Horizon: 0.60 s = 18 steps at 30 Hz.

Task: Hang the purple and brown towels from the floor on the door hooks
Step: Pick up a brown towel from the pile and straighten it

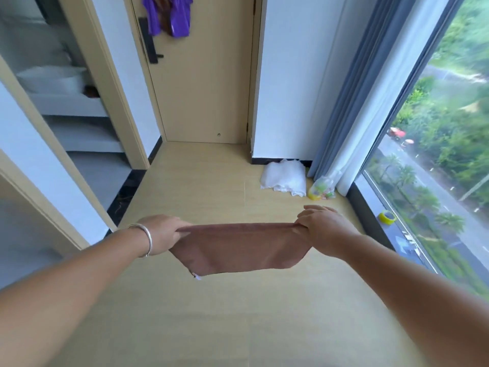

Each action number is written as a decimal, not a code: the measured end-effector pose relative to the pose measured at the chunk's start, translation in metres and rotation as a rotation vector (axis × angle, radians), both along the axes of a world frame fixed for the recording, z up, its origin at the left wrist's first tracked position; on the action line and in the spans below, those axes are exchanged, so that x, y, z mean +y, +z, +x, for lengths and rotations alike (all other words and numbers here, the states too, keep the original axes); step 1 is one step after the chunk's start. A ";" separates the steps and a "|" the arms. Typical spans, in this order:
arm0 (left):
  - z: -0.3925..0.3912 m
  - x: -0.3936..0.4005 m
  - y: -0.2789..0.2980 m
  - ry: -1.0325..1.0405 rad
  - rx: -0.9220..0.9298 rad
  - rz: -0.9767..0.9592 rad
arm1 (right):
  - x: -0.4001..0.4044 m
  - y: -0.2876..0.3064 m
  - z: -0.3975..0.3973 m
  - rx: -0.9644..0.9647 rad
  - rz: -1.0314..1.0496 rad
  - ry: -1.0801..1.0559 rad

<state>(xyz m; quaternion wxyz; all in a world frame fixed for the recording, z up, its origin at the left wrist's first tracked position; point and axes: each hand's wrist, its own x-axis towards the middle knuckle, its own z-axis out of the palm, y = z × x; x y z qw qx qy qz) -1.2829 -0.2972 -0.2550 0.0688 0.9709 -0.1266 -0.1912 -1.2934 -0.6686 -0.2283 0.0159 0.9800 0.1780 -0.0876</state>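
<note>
Floor: pale beige wood-look floor [201,186] with a dark skirting strip along the walls
By the far wall: crumpled white cloth [284,178] lying on the floor, against the skirting
By the curtain foot: clear plastic bag of yellow and green items [321,189], just beside the cloth (contents blurred)
Window ledge: dark sill [370,207] carrying a yellow tape roll [386,217]

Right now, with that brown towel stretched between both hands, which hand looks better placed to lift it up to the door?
Probably the left hand. It grips the brown towel on the side more nearly below the purple towel hanging on the door. The right hand holds the end nearer the window.
</note>
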 end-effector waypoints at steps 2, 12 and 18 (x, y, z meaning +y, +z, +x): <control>0.005 0.003 0.041 0.040 -0.054 -0.034 | 0.004 0.042 0.002 -0.072 -0.010 -0.020; 0.018 0.030 0.199 0.061 -0.368 -0.083 | 0.032 0.197 0.001 -0.339 -0.012 -0.057; 0.019 0.051 0.272 0.060 -0.552 -0.014 | 0.057 0.270 -0.001 -0.526 0.083 -0.108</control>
